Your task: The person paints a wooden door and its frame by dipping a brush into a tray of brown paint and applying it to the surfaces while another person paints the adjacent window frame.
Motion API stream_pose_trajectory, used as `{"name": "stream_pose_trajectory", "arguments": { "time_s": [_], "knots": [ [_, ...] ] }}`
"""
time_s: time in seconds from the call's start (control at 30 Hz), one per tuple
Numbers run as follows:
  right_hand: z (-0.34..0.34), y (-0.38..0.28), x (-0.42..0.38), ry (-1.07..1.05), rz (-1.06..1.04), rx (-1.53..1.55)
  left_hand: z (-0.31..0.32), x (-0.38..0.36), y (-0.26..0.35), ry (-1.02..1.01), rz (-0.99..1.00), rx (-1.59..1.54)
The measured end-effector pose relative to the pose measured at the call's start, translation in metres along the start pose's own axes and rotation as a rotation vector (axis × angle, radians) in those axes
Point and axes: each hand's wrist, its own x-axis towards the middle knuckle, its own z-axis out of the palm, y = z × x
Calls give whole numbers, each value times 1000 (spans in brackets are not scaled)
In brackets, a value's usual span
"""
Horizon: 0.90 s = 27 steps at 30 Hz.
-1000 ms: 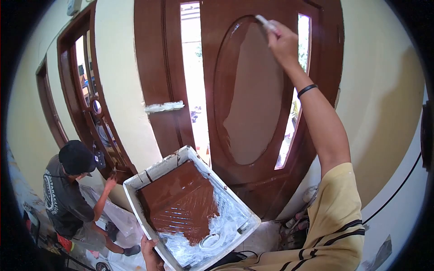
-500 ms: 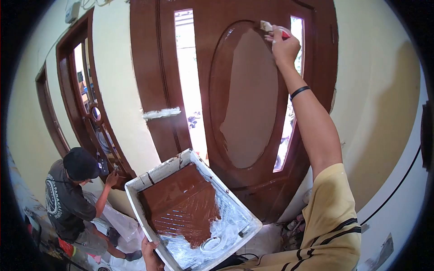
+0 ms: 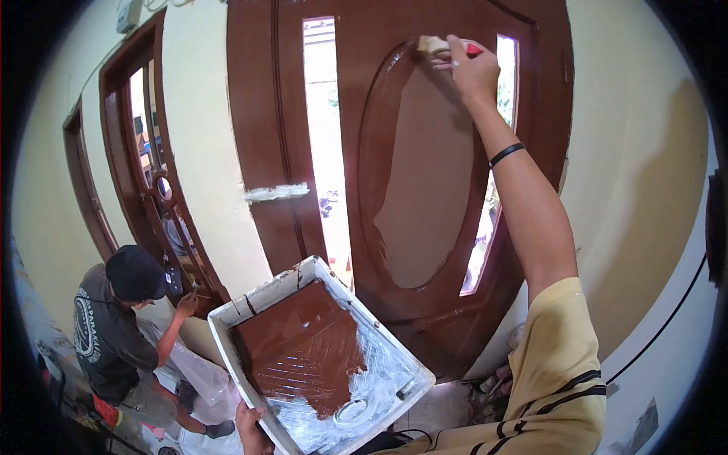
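Observation:
A paintbrush (image 3: 434,45) with a red-marked handle is gripped in my right hand (image 3: 476,70), its bristles against the upper rim of the oval panel (image 3: 431,174) on a brown door (image 3: 425,318). Most of that oval is a duller, lighter brown, bordered by glossy dark paint. My left hand (image 3: 252,426) is closed on the lower left edge of a white paint tray (image 3: 394,345), which tilts in front of me. Brown paint (image 3: 296,341) pools across the tray's upper part, with ridges showing through lower down.
At the left a co-worker (image 3: 114,326) in a dark cap bends toward another brown door frame (image 3: 125,152), one hand at its lower part. A white strip (image 3: 277,192) crosses the nearer frame. Plastic sheeting (image 3: 201,379) lies on the floor behind the tray.
My right hand and the brush have moved slightly left along the top of the oval. The view has shifted a little; the tray stays in my left hand.

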Motion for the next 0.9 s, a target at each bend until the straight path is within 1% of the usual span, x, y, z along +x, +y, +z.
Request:
{"name": "stream_pose_trajectory", "arguments": {
  "time_s": [0.03,0.13,0.17,0.23,0.27,0.33,0.43,0.5,0.53,0.6,0.63,0.67,0.73,0.77,0.83,0.87,0.9],
  "knots": [
    [-1,3,2,-88,79,10,0,-1,0,3,2,2],
    [-19,-3,2,95,-117,-335,-1,-1,0,-11,-11,-12],
    [-28,-4,-2,138,-127,-341,0,-2,0,1,-7,-18],
    [-27,11,-7,59,101,147,3,-6,0,36,10,-30],
    [-27,17,-9,19,209,387,-1,-4,-3,8,-7,-38],
    [-29,22,-20,-130,294,484,-11,-1,-4,-55,-44,-48],
    [-42,24,-30,-27,281,257,-2,-4,-4,88,-19,-20],
    [-50,18,-33,77,246,107,-4,-4,-4,60,-22,-1],
    [-44,16,-32,61,181,140,-5,-2,-5,47,-19,6],
    [-37,12,-30,32,53,198,-17,1,-8,-59,-62,-31],
    [-39,13,-30,-65,-110,60,-21,2,-9,-113,-88,-47],
    [-42,13,-29,-163,-271,-79,-22,2,-11,-51,-64,-20],
    [-49,21,-29,-359,-592,-358,-4,-2,-4,72,-13,33],
    [-57,27,-33,-422,-676,-473,-3,-4,-5,98,-25,23],
    [-75,34,-47,-447,-673,-489,0,-4,-7,154,-48,-4],
    [-81,37,-54,-463,-672,-496,-12,1,-13,89,-65,-15],
    [-84,32,-61,-474,-599,-472,-33,8,-24,24,-80,-26]
  ]
}}
